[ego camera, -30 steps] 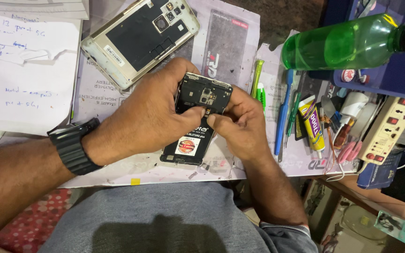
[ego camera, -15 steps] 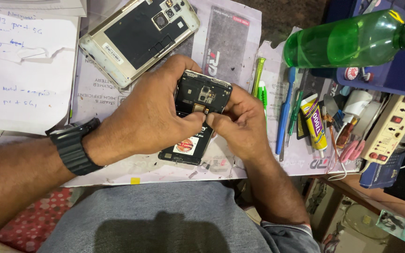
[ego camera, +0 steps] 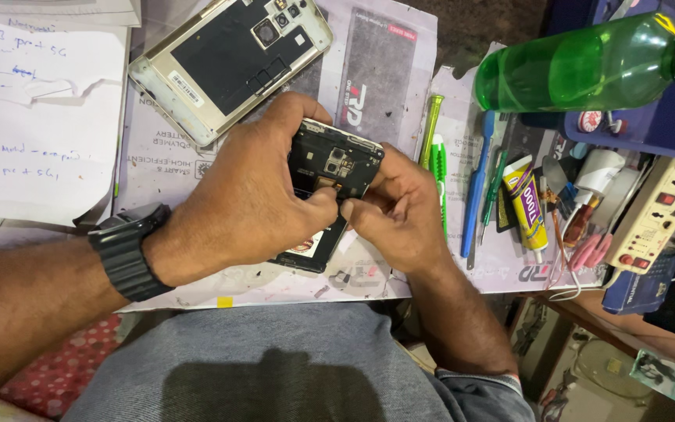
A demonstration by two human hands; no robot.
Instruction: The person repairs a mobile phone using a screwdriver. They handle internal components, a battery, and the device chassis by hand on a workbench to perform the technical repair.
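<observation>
Both hands grip an opened black phone over a cluttered repair mat.

The left hand [ego camera: 248, 195] cups the matte, rectangular opened phone [ego camera: 330, 187] from nine o'clock; the right hand [ego camera: 400, 207] pinches its edge from three o'clock. A glossy green bottle [ego camera: 580, 66] lies at two o'clock, a metal-framed phone chassis [ego camera: 228, 62] at eleven.

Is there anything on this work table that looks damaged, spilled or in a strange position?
The green bottle lies on its side across a dark box at the upper right, not upright; no spill shows. The sheet of paper at the left is torn. The opened phone lies without its back cover.
</observation>
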